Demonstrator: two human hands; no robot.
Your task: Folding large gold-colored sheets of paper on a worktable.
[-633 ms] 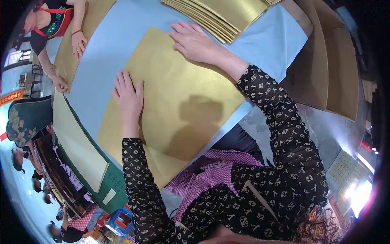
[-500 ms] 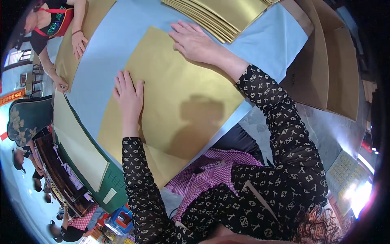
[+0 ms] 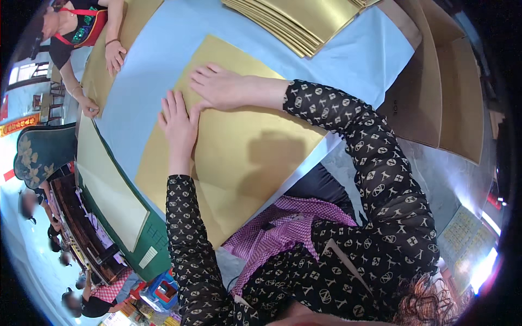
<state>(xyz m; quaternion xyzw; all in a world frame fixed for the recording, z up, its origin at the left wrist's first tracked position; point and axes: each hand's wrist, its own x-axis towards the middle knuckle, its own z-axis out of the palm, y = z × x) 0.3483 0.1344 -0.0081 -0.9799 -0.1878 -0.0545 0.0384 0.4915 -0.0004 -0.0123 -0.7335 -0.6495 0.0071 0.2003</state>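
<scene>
Hands [image 3: 179, 122] [image 3: 217, 87] press flat, glossy gold sheet [image 3: 244, 152].

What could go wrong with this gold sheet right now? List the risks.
1. Both the left hand and right hand press flat on one half of the gold sheet; its near edge overhangs the blue table toward the lap and could bend or slide off.
2. Bare palms may smudge the shiny surface.
3. The stack of gold sheets lies close; a sweeping arm might knock it askew.

I see a table [image 3: 157, 49] under pale blue covering, bearing one large gold sheet [image 3: 244, 146], a stack of gold sheets [image 3: 304, 19], and cream sheets [image 3: 109, 190].
</scene>
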